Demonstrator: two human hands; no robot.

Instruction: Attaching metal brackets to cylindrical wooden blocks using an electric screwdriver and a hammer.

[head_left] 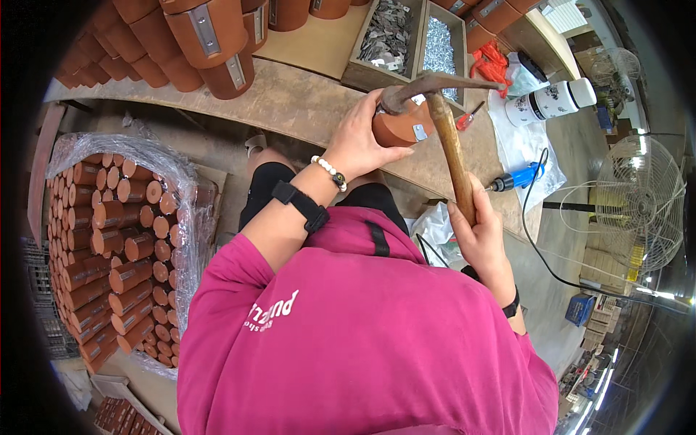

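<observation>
My left hand (354, 145) is wrapped around a reddish-brown cylindrical block (396, 132) above the near edge of the workbench. Small silvery metal pieces show on the block's top and side. In my right hand (482, 235) is a hammer (451, 145), gripped low on its worn wooden handle. Its long, dark, pointed head lies over the block's upper end, close to my left fingers. Whether the head touches the block I cannot tell. Beyond the hammer a red-handled screwdriver (467, 119) rests on the bench.
Finished-looking brown cylinders (206, 36) are stacked at the far left. Wooden boxes hold dark metal pieces (388, 36) and shiny ones (438, 47). A blue power screwdriver (518, 177) with a cord and a white bottle (551, 101) lie right. Plastic-wrapped cylinders (119, 246) fill a pallet at left.
</observation>
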